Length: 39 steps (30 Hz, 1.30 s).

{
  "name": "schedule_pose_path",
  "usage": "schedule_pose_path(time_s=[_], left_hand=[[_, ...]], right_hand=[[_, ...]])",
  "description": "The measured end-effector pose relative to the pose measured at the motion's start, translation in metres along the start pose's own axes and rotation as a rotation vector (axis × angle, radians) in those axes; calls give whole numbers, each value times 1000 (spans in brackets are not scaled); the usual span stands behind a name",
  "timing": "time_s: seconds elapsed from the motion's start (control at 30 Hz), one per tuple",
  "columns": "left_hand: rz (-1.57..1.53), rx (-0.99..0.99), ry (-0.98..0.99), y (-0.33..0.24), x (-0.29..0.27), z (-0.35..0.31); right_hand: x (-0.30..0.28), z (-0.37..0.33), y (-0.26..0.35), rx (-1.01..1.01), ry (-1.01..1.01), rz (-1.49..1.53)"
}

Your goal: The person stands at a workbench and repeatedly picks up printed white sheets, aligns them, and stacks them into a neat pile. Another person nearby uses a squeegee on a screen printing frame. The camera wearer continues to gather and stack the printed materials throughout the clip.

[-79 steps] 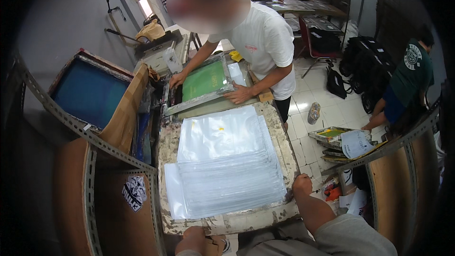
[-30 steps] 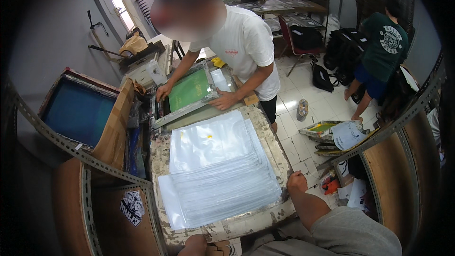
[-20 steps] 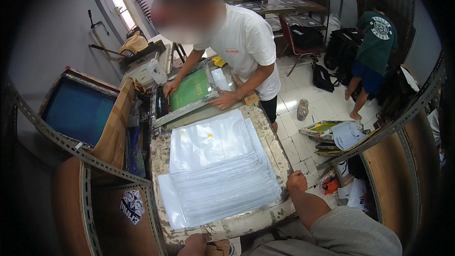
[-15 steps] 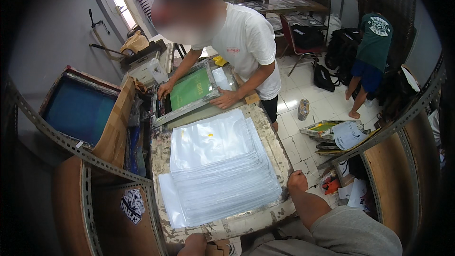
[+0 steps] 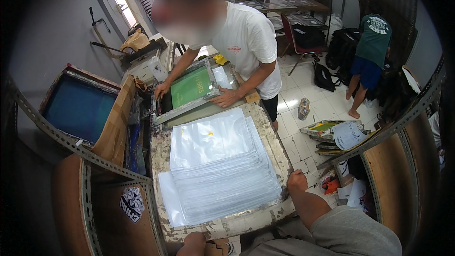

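Note:
My right hand [image 5: 297, 180] is closed, its fingers curled against the right edge of a paint-stained table [image 5: 275, 137]. At the lower edge, a rounded bit of skin looks like my left hand [image 5: 193, 240]; its fingers are hidden. Between them on the table lies a thick, fanned stack of glossy whitish plastic sheets [image 5: 222, 180], with a small yellow mark on the top one. Beyond the stack, a co-worker in a white T-shirt [image 5: 253, 35] leans over a tilted screen-printing frame [image 5: 192, 88] with green mesh. One of that person's hands rests on its near right corner, the other at its left side.
A blue-meshed screen [image 5: 80, 107] stands at the left beside a cardboard sheet [image 5: 116, 118]. Perforated metal rails [image 5: 116, 170] cross both sides. On the tiled floor at right are stacked frames [image 5: 327, 135], a red chair [image 5: 296, 38], black bags [image 5: 324, 76] and a person in green [image 5: 374, 43].
The co-worker's hand at the frame's left side has shifted slightly. The person in green at right has turned and bent a little farther. My hands stay in place.

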<state>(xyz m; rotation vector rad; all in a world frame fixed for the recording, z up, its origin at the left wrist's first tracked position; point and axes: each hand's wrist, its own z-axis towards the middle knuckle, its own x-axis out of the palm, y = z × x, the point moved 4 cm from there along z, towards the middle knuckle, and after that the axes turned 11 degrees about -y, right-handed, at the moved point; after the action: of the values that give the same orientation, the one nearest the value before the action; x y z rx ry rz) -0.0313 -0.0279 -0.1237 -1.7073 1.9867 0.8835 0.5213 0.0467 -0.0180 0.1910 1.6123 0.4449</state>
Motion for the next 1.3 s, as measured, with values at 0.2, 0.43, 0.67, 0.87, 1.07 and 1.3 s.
schedule_pose_path(time_s=[0.2,0.43,0.67,0.87,1.07,1.3], left_hand=[[-6,44,-32,-7,-22,-17],[-65,186,-205,-24,-66,-80],[-115,-124,-96,-19,-63,-59],[-29,-191,250,-19,-53,-46],[42,-247,450,-21,-57,-41],[29,-201,295,-23,-69,-51]], right_hand=[[-2,1,2,10,38,-8],[5,0,2,-94,54,17],[-3,-4,7,-9,93,-59],[8,3,1,-10,140,-113],[2,-2,9,7,120,-126],[3,-2,7,10,117,-102]])
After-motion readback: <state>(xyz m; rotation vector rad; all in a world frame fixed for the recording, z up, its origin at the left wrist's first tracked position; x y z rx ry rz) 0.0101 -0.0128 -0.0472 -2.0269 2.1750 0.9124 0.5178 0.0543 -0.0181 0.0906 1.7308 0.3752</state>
